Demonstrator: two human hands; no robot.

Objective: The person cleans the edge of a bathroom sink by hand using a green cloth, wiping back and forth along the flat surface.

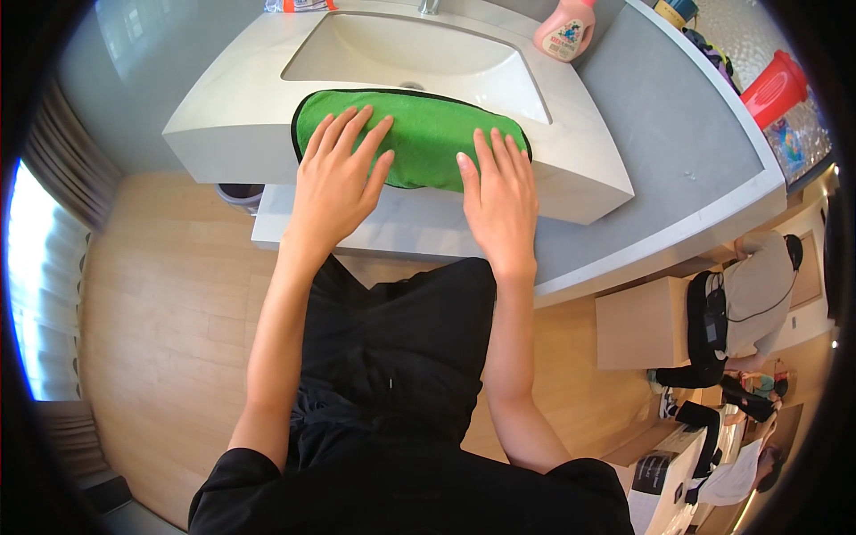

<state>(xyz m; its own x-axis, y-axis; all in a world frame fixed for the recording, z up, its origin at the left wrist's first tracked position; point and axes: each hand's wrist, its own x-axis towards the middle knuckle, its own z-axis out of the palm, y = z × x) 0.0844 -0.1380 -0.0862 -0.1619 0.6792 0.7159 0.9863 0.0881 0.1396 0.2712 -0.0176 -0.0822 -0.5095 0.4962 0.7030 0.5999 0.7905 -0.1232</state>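
A green cloth (419, 134) with a black edge lies across the front rim of the white washbasin (383, 45), part of it hanging over the counter's front. On the cloth's left part rests my left hand (337, 178), palm down with the fingers spread. My right hand (502, 201) lies on its right end, fingers stretched out and thumb apart. Neither hand grips the cloth; both press flat on it. The undersides of the fingers are hidden.
A pink bottle (566, 31) stands at the counter's back right, and a packet (300, 4) lies at the back left. Below is a shelf (357, 234) with a bin (241, 196) beside it. A red container (774, 89) stands far right. Other people (753, 294) are at the right.
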